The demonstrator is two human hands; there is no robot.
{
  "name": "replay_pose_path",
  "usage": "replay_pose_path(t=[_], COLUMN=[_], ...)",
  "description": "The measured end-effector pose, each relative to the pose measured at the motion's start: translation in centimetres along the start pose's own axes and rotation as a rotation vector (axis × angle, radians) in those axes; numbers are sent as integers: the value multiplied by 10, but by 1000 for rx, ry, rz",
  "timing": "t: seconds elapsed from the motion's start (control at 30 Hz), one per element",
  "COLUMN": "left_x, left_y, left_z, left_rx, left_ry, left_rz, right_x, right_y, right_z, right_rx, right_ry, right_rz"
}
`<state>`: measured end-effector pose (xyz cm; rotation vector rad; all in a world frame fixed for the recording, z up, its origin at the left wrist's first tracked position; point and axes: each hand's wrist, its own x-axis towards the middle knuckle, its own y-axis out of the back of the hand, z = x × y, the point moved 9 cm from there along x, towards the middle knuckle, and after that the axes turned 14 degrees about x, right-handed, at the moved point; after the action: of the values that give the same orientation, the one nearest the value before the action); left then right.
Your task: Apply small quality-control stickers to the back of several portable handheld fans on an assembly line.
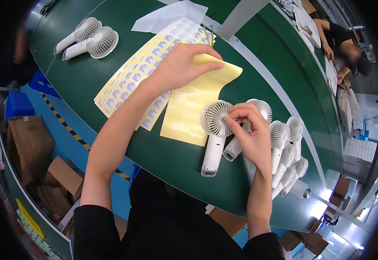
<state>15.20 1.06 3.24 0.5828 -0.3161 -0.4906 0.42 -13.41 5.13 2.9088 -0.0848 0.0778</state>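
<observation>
My left hand (188, 65) pinches the upper edge of a yellow backing sheet (184, 115), whose top corner curls up. Under and beside it lie printed sticker sheets (128, 84) with rows of small grey labels. My right hand (252, 130) is closed in a pinch, its fingertips at the hub of a white handheld fan (215, 130) lying face up on the table. Whatever is between those fingertips is too small to make out. Another white fan (234, 147) lies partly hidden behind the right hand.
Several white fans (286, 151) are grouped to the right near a clear cylinder (300, 190). Two more fans (91, 41) lie at the far left of the green table (171, 171). A translucent sheet (169, 17) and a metal post (243, 19) are at the back. Another person (345, 43) works beyond.
</observation>
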Motion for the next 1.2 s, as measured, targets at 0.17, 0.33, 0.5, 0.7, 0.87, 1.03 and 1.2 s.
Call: replay_pose_path(t=[0.17,0.33,0.5,0.7,0.87,1.03,1.2], left_x=[-2,-1,0,0,0,0,0], left_y=[-4,-3,-6,-4,-2,-3,-2], left_z=[-3,-3,-4,-4,-3,-3,-2], left_rx=[21,3,-4,-13,-6,-12,13], left_ry=[75,58,25,-13,-38,-35,-38], left_rz=[-62,-55,-47,5,15,15,18], right_x=[1,0,1,2,2,2,2], right_y=[-2,-1,-1,-2,-2,-3,-2], right_z=[2,5,6,2,2,1,3], right_rx=[-97,-87,-70,-91,-83,-91,-90], right_ry=[-38,-36,-27,40,44,46,42], right_rz=[-74,-75,-93,-87,-84,-85,-88])
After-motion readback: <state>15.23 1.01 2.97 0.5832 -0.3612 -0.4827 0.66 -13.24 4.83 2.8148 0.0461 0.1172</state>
